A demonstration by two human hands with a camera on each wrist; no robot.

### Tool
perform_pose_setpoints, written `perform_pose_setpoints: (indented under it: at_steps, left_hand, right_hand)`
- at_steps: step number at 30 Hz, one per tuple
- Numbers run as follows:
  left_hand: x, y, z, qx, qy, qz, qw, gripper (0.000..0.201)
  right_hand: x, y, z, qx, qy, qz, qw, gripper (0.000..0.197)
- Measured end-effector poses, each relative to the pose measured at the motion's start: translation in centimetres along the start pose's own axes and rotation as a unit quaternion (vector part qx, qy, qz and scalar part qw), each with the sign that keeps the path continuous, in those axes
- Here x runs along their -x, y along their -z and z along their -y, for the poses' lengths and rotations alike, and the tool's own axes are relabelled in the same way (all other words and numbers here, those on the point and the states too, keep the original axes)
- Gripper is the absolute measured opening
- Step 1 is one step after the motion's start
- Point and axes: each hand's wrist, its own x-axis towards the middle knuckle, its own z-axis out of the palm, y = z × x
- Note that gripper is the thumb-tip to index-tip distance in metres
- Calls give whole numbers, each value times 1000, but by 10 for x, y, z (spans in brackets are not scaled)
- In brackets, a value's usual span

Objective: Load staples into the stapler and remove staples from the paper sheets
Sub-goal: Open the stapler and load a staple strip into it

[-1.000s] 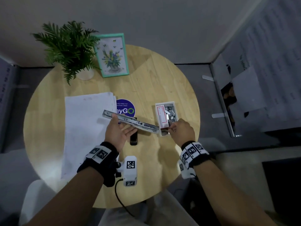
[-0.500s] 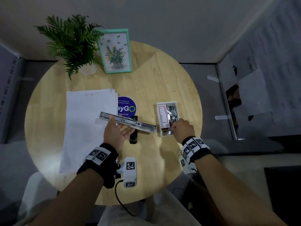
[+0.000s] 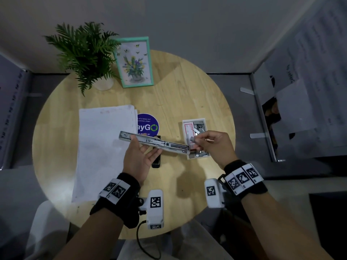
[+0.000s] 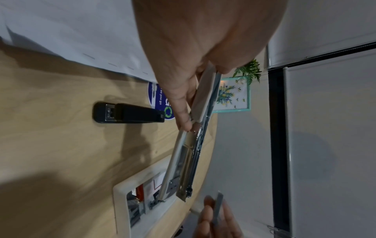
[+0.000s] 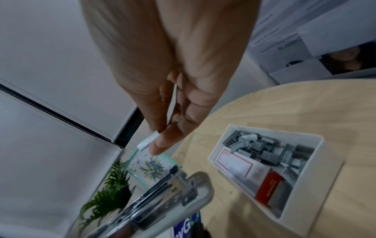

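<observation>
My left hand [image 3: 139,156] grips a long silver stapler [image 3: 154,142] above the round wooden table [image 3: 187,94]; its open end points right. In the left wrist view the stapler [image 4: 189,154] hangs open with its metal channel showing. My right hand [image 3: 210,143] pinches a grey strip of staples [image 3: 193,139] just right of the stapler's tip, above the white box of staples [image 3: 195,137]. The right wrist view shows the staple strip [image 5: 148,141] between thumb and fingers, and the staple box [image 5: 270,167] below. A stack of white paper sheets [image 3: 101,151] lies at the left.
A black stapler [image 4: 128,112] lies on the table under my left hand, beside a round blue sticker [image 3: 148,125]. A potted fern [image 3: 84,53] and a framed flower picture [image 3: 134,61] stand at the back edge.
My right hand has lifted out of the staple box with a staple strip pinched in its fingers and come up beside the stapler's tip. The left hand keeps holding the stapler.
</observation>
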Motion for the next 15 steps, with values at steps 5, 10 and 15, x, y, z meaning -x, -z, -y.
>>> perform_pose_setpoints:
  at_steps: [5,10,15]
  left_hand:
    - [7,-1,-4,-6,-5,7,1000,57]
    - [16,-3,-6,-26,-35,10,999,56]
    - [21,0,-10,-22,-39,8,999,54]
  right_hand:
    - [5,-18,7,-37,6,2,999,14]
    - [12,-24,12,-33,19,12,999,29]
    - [15,-26,16,-46,51,39,997,28]
